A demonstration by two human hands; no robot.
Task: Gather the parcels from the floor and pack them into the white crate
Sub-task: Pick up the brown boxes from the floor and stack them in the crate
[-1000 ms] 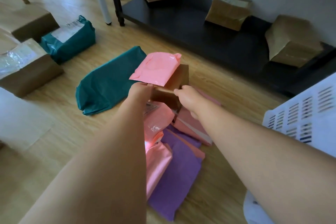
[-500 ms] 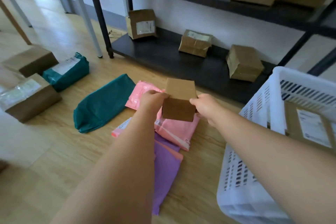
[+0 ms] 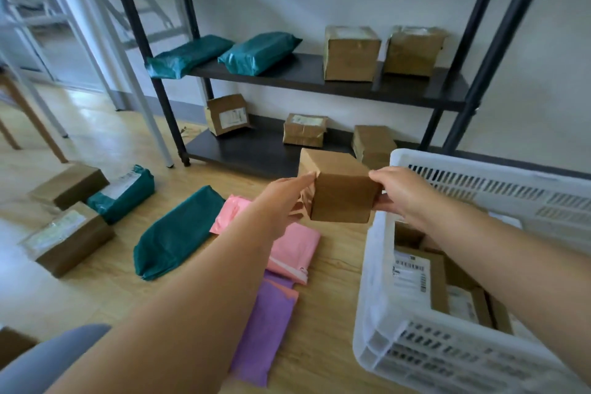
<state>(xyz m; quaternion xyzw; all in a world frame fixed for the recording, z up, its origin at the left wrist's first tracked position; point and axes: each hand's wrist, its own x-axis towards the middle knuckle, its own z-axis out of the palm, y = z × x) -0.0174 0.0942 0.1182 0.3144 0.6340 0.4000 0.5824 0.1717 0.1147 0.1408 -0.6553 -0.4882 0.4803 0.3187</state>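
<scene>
Brown box (image 3: 339, 192) gripped mid-air beside the white crate (image 3: 374, 281).
Nearest, purple mailer (image 3: 268, 329), pink mailer (image 3: 297, 246) and teal mailer (image 3: 176, 233) on the floor (image 3: 329, 313); farther, left hand (image 3: 284, 198) and right hand (image 3: 399, 195) clamping the box's sides by the crate's corner; beyond, the shelf (image 3: 319, 70).

**Half-seen parcels, a cropped crate**

The left arm (image 3: 198, 297) covers part of the pink parcel (image 3: 294, 249) and of the purple parcel (image 3: 265, 329). The right arm (image 3: 495, 265) hides much of the inside of the white crate (image 3: 375, 265), which runs off the right and bottom edges. Part of each hand's fingers (image 3: 380, 201) lies behind the box (image 3: 342, 198). The label (image 3: 407, 275) in the crate is too small to read. The shelf rack (image 3: 303, 73) is cut off by the top edge, and the far-left background is blurred.
</scene>
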